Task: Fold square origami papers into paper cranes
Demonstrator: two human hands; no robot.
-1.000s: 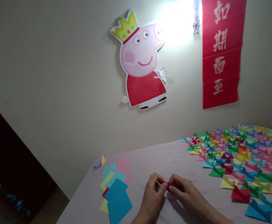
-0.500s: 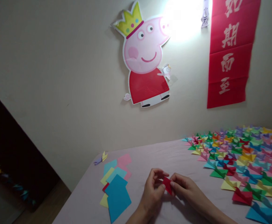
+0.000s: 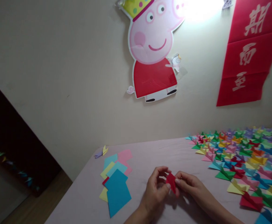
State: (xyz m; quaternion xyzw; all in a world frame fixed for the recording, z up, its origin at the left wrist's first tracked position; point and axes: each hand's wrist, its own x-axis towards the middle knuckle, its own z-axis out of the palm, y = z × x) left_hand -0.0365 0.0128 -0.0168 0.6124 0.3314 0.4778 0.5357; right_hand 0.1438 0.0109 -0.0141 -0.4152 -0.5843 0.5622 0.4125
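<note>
A pale wall (image 3: 56, 56) fills most of the view, and on it hangs a big pig cutout (image 3: 153, 76) with a crown. Below the cutout stretches a table (image 3: 150, 152) under a pinkish cloth, and to the cutout's right hangs a red banner (image 3: 243, 65). Many folded papers (image 3: 255, 162) in mixed colours stand in close rows on the table, below and to the right of the cutout; these look finished. Below and to its left, a loose spread of flat sheets, with a blue sheet (image 3: 118, 196) on top, seems not yet folded. Nearly straight below the cutout, a little to its right, are the two hands: the left hand (image 3: 154, 189) grips a small red paper (image 3: 171, 183) between thumb and fingers, and the right hand (image 3: 194, 186) pinches its right edge, so both share the one piece just above the cloth. This paper is well smaller than the flat sheets and appears partway folded, though it is too small here to tell which creases are made. Smallest, at the table's far corner below and left of the cutout, lie a yellow piece (image 3: 105, 150) and a purple piece (image 3: 98, 154), both narrow and folded.
</note>
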